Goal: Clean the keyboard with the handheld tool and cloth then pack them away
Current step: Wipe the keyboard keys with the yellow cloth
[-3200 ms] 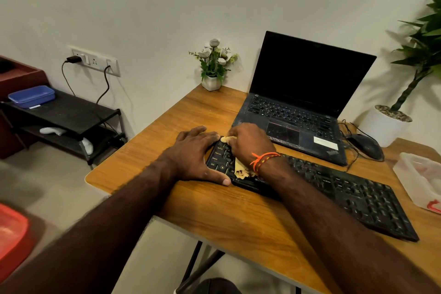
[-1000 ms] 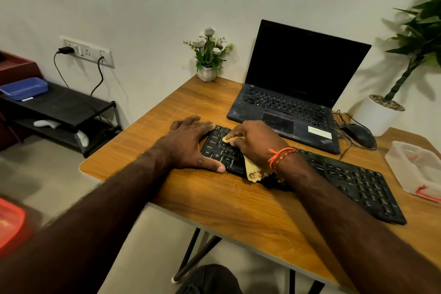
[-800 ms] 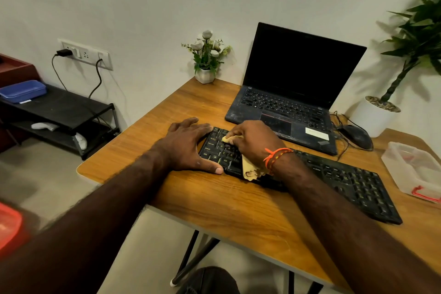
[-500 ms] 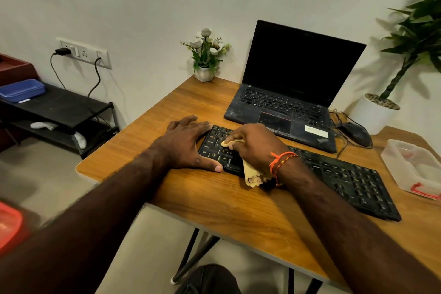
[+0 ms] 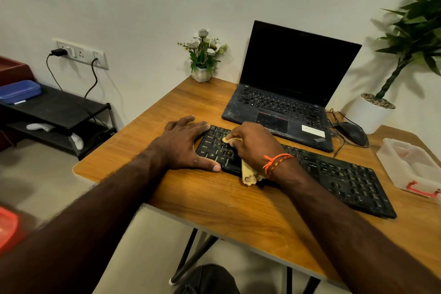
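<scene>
Step in hand, as I judge it: the cloth-wiping part of the cleaning. Packing away not begun.

Keyboard (image 5: pixel 334 174), black, lies on the wooden worktop (image 5: pixel 238 210), just in front of the open laptop (image 5: pixel 281 102), running from its near-left end away to the right.

Right hand (image 5: pixel 253 145) sits over the keyboard's left key block, fingers curled round a yellow cloth (image 5: pixel 248 175). One end of the cloth shows at the fingertips, pressed on the keys; the other end hangs out below the wrist, over the keyboard's front edge and onto the worktop.

Left hand (image 5: pixel 186 145) lies flat at the keyboard's left end, fingers spread and released, holding nothing. Thumb lies along the front edge of the keyboard, fingertips at its left edge. Appears to steady it.

Clear plastic box (image 5: pixel 410 169) with a red catch stands off the keyboard's right end; probably the place for packing. The handheld tool cannot be identified in this view.

Next move, judged: work the cloth rightward along the rows, since only the left block is under it. Needs light pressure and the left hand bracing so the keyboard does not slide.
</scene>
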